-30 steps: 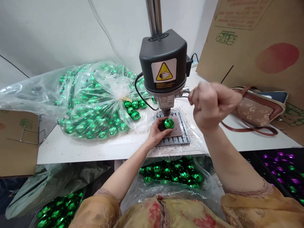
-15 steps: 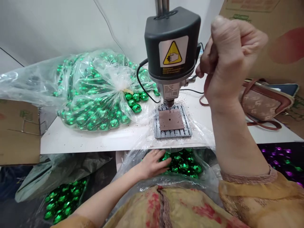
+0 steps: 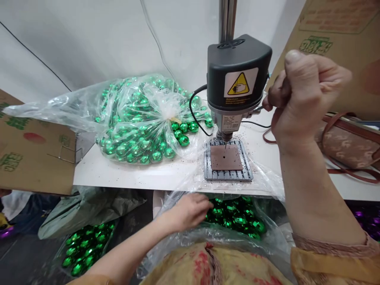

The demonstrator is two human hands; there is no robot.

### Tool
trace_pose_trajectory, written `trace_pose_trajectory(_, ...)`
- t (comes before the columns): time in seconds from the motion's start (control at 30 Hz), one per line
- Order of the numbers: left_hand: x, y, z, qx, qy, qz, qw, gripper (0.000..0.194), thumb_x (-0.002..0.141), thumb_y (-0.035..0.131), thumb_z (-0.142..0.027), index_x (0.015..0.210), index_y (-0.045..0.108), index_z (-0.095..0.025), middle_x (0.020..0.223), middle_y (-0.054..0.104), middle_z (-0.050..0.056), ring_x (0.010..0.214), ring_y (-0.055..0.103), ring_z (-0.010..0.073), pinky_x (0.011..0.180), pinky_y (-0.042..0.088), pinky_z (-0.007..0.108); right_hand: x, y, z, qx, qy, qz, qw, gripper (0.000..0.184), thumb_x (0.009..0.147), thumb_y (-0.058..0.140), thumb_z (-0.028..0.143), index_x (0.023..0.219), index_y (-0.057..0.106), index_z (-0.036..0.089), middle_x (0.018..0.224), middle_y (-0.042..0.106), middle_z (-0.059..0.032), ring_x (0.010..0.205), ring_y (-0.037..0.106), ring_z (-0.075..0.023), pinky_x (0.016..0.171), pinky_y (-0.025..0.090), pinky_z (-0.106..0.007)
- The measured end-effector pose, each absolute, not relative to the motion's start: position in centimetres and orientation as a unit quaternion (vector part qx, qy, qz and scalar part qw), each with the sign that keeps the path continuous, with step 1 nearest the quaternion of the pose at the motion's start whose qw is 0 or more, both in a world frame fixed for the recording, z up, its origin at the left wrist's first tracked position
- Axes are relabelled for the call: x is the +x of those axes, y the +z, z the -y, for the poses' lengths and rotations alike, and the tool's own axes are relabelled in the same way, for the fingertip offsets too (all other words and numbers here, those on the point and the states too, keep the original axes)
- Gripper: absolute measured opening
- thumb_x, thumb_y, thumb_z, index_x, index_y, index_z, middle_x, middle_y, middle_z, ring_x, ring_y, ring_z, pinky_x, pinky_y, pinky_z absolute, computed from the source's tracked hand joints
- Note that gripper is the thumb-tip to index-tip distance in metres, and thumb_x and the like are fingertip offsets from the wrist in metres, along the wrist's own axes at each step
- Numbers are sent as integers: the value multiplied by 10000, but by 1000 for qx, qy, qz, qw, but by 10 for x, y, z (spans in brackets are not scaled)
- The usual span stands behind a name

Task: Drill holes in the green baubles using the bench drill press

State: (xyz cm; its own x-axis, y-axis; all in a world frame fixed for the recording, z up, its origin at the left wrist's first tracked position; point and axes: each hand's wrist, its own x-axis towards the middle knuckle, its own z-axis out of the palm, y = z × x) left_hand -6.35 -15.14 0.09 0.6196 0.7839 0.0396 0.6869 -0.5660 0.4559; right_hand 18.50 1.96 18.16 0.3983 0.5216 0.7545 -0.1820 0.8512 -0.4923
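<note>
My right hand (image 3: 308, 91) is raised at the right and closed around the feed lever (image 3: 257, 111) of a small drill press (image 3: 239, 75). Its thin bit points down over a brown board (image 3: 231, 158) with a small hole, which lies on the grooved metal base (image 3: 228, 176). Below the table edge, my left hand (image 3: 191, 209) has its fingers curled together at the green faceted balls (image 3: 234, 215) in an open clear plastic bag at my lap. Whatever is under those fingertips is hidden.
A tied clear bag (image 3: 133, 126) of green balls lies on the white table (image 3: 130, 174), a few loose balls (image 3: 184, 132) beside it. Dark shavings surround the base. A cardboard box (image 3: 38, 146) is at left, a handbag (image 3: 350, 138) at right. More green balls (image 3: 86, 249) sit low left.
My left hand's fingers were spread over the green balls and are now drawn together. My right hand stays on the lever. The whole view has shifted, moving things right and somewhat down.
</note>
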Motion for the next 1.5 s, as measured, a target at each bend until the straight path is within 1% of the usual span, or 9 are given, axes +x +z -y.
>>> trace_pose_trajectory(0.17,-84,32,25,815,246,-525,-4,299,920,521,-74,1177,622,-190,1161,681,113,1164,615,251,1051,483,441,187,180,-22,-176,221,512,811,439,830,659,253,464,421,204,383,340,74,308,296,-47,315,205,-255)
trace_pose_trajectory(0.3,-98,19,-43,780,238,-578,-24,291,835,611,21,1082,628,-134,1171,628,165,1263,526,356,1108,351,657,188,180,-18,-196,233,520,798,432,852,623,230,470,425,189,392,355,73,320,314,-34,333,221,-236)
trace_pose_trajectory(0.43,-95,9,-48,770,259,-583,-22,327,813,647,5,1087,644,-172,1129,624,127,1178,578,313,1094,398,598,189,179,-15,-214,244,526,786,473,869,639,283,463,414,191,400,355,65,340,311,-37,347,241,-242)
trace_pose_trajectory(0.53,-78,14,-30,727,378,-566,90,349,844,729,-237,1175,631,-186,1105,632,102,1014,628,242,899,547,407,189,178,-15,-225,250,522,784,499,863,667,344,464,408,194,413,347,59,359,318,-48,360,255,-251)
trace_pose_trajectory(0.67,-38,23,0,541,543,-470,438,533,885,635,-587,1251,631,-200,951,650,51,757,621,143,596,515,233,188,178,-14,-237,260,505,788,518,845,684,377,455,394,198,414,323,59,367,315,-62,364,260,-266)
trace_pose_trajectory(0.83,-8,25,17,376,572,-393,614,617,727,811,-590,1173,632,-203,949,681,32,755,670,145,641,566,267,188,178,-12,-238,262,505,787,507,845,679,362,460,395,194,416,320,63,372,324,-56,372,273,-261)
trace_pose_trajectory(1.0,-2,18,14,413,557,-403,597,597,753,793,-585,1183,654,-193,990,712,50,797,684,161,685,575,287,190,177,-12,-231,260,522,779,503,857,665,386,471,410,187,421,339,63,375,319,-53,369,282,-253)
trace_pose_trajectory(1.2,3,0,3,548,534,-424,485,579,853,702,-559,1308,632,-208,1332,669,90,1248,608,237,1061,478,352,190,176,-17,-211,247,526,786,536,845,683,416,466,381,187,406,322,69,362,305,-46,361,262,-231)
trace_pose_trajectory(1.5,6,-15,-8,559,507,-431,495,690,741,823,-493,1297,585,-162,1209,708,122,1089,671,242,975,545,400,190,174,-13,-216,243,533,781,528,859,675,419,481,388,189,412,324,68,378,308,-49,383,279,-238)
